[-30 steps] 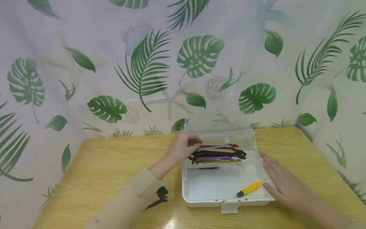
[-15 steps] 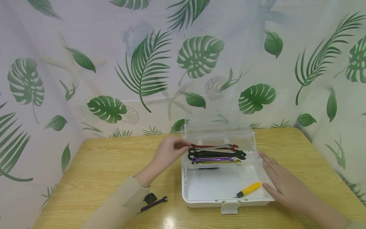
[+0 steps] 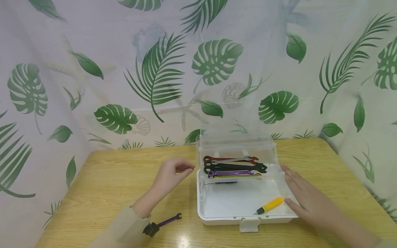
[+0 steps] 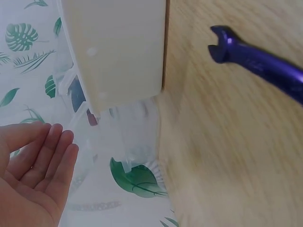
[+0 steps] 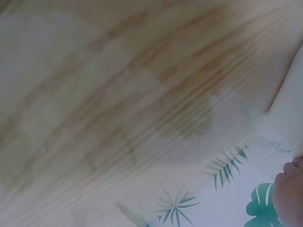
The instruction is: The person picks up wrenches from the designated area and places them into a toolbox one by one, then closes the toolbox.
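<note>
My left hand [image 3: 173, 175] hovers above the table, left of a white toolbox [image 3: 217, 220] with its clear lid raised. Its fingers are loosely bent and hold nothing, as the left wrist view also shows. A purple wrench [image 3: 170, 219] lies on the table beside the left cuff. My right hand [image 3: 310, 199] rests against the toolbox's right side with fingers straight. In the clear upper tray lie a red wrench [image 3: 255, 159], a silver wrench [image 3: 231, 160], black wrenches [image 3: 235, 167], another purple wrench [image 3: 232, 173] and a yellow wrench [image 3: 255, 175].
A yellow-handled screwdriver [image 3: 270, 206] lies on the toolbox floor at the front right. A clear latch [image 3: 249, 225] hangs at the box front. Behind the wooden table [image 3: 124, 172] hangs a leaf-patterned curtain [image 3: 173, 69].
My left hand has drawn back from the wrenches in the tray, leftward and toward me, out of the toolbox. More of the purple wrench on the table shows. The right hand has stayed still.
</note>
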Demonstrator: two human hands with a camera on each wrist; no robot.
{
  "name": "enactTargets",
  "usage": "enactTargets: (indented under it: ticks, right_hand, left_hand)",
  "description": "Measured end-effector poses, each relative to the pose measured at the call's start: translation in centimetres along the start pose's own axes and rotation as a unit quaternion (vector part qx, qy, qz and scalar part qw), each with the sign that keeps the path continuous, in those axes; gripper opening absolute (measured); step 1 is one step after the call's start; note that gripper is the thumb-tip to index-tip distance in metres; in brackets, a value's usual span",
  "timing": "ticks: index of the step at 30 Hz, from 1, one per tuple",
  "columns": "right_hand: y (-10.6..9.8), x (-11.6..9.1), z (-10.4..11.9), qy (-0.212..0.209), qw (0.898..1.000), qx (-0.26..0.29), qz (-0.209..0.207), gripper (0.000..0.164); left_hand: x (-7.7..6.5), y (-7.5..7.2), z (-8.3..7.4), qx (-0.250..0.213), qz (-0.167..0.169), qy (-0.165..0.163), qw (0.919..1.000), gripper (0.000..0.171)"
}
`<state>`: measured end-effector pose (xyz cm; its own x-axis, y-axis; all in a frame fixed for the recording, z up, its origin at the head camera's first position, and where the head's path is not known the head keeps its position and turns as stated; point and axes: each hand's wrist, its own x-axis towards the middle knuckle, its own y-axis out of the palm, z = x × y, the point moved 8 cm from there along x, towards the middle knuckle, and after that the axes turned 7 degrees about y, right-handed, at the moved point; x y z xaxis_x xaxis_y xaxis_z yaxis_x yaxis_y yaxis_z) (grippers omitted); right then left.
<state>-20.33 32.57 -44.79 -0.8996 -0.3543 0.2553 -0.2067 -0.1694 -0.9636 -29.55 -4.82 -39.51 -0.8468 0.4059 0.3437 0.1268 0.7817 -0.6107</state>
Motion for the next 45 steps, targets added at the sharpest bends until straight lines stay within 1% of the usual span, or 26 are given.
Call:
enactTargets:
  ticks: [3,10,18,26,34,36,41,45]
  right_hand:
    - [-0.1,0.0,0.1,-0.007,1.0,0.001,-0.006,0.081]
    - [0.0,-0.1,0.1,-0.02,1.0,0.002,-0.017,0.082]
    - [-0.3,-0.1,0.2,-0.028,0.999,0.009,-0.028,0.08]
    - [-0.2,0.0,0.3,-0.011,1.0,0.0,-0.008,0.078]
    - [-0.3,-0.1,0.1,-0.014,1.0,0.007,-0.017,0.076]
    - [-0.2,-0.1,0.1,-0.012,1.0,0.009,-0.015,0.077]
    - [-0.2,-0.1,0.1,-0.015,1.0,0.012,-0.016,0.077]
    - [-0.3,0.0,0.1,-0.02,1.0,0.013,-0.019,0.076]
  left_hand:
    - [-0.6,-0.1,0.5,-0.005,0.002,-0.009,0.9999,0.009]
    - [-2.2,-0.3,1.3,-0.008,-0.003,-0.018,0.9998,0.008]
    - [-4.3,-0.8,2.2,-0.013,-0.005,-0.055,0.9984,0.008]
    - [-6.4,-1.2,3.0,-0.01,-0.015,-0.082,0.9965,0.007]
    - [-7.9,-0.9,3.8,-0.008,-0.012,-0.107,0.9941,0.009]
    - [-8.2,-0.9,3.8,-0.012,-0.01,-0.111,0.9937,0.008]
    - [-9.0,-1.1,4.1,-0.017,-0.005,-0.109,0.9939,0.007]
    - [-9.8,-0.9,4.5,-0.016,0.005,-0.113,0.9935,0.007]
